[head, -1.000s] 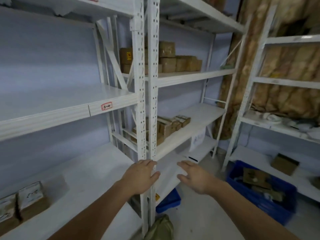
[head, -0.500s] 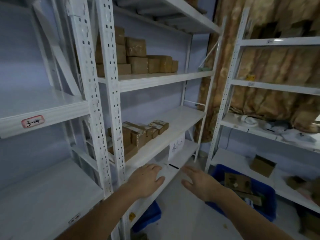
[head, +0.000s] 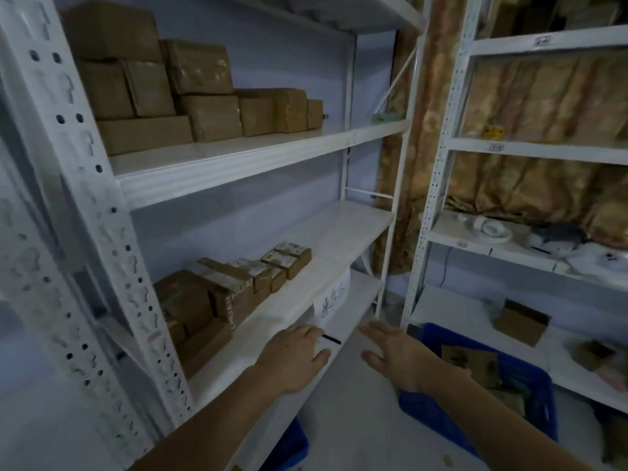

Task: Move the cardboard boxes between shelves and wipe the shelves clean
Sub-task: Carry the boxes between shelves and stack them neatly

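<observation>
Hanging shelf paper (head: 331, 299), handwriting unreadable

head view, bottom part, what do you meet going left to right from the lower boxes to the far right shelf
cardboard boxes on the lower shelf → left hand → paper sign with handwriting → right hand → blue bin → open cardboard box

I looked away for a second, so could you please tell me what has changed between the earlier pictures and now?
The view has swung right and closer to the unit holding the cardboard boxes. The left hand and right hand have travelled along, now reaching toward the lower shelf. Both stay open and empty; nothing was taken or released, and the boxes have not moved.
</observation>
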A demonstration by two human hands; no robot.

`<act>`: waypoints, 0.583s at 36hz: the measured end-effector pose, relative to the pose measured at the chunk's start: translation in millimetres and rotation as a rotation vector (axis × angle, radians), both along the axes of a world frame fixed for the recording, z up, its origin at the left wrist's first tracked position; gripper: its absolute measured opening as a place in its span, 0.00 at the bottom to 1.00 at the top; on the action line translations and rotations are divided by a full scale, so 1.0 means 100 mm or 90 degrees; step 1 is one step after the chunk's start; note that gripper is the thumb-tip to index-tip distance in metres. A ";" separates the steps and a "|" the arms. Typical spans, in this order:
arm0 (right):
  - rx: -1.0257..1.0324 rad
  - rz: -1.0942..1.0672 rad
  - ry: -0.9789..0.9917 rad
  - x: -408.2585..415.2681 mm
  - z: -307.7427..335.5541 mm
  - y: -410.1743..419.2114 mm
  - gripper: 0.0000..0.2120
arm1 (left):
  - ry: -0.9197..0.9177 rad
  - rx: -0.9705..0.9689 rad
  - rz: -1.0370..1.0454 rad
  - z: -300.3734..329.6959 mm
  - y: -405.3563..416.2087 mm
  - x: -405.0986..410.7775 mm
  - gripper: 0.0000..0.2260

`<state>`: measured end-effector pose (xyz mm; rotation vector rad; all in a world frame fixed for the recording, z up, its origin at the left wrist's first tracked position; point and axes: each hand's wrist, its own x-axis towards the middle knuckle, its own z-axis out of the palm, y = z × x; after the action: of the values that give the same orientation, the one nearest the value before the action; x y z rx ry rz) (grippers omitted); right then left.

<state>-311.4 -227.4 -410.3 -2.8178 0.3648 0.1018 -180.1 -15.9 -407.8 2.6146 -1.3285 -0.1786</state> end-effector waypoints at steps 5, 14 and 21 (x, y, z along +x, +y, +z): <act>0.009 0.021 0.017 0.43 -0.14 -0.65 0.31 | -0.004 -0.002 0.021 -0.10 -0.59 0.35 0.22; 0.010 0.114 -0.003 1.38 -0.11 -1.67 0.30 | -0.005 -0.036 0.116 -0.07 -1.52 1.02 0.23; 0.022 0.215 -0.019 2.19 0.00 -2.05 0.30 | -0.028 0.003 0.191 -0.03 -1.92 1.59 0.27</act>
<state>-92.0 -432.3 -410.0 -2.8158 -0.1212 0.1354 -21.4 -207.5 -411.2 2.7949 -0.9304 -0.0773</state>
